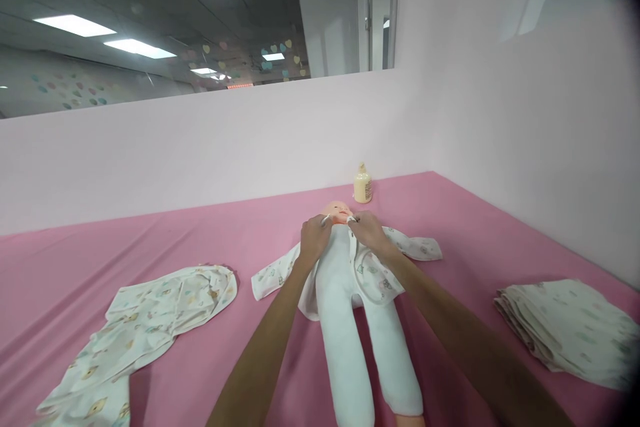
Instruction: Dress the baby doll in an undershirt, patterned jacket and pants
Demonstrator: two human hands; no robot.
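Note:
A baby doll (339,209) lies on its back on the pink sheet, its white cloth body and legs (343,333) stretched toward me. Around its shoulders is a small white printed jacket (375,273), open at the front with both sleeves spread outward. My left hand (316,235) pinches the jacket's neckline on the left, just below the doll's chin. On the other side of the neck, my right hand (367,228) pinches the opposite edge of the collar. Part of the doll's neck and shoulders is hidden behind my hands.
A printed baby garment (170,313) lies spread out at the left. Folded printed cloth (570,330) rests at the right. A pale yellow pump bottle (363,185) stands beyond the doll's head, near the white wall (225,153). The pink sheet (190,373) covers the surface.

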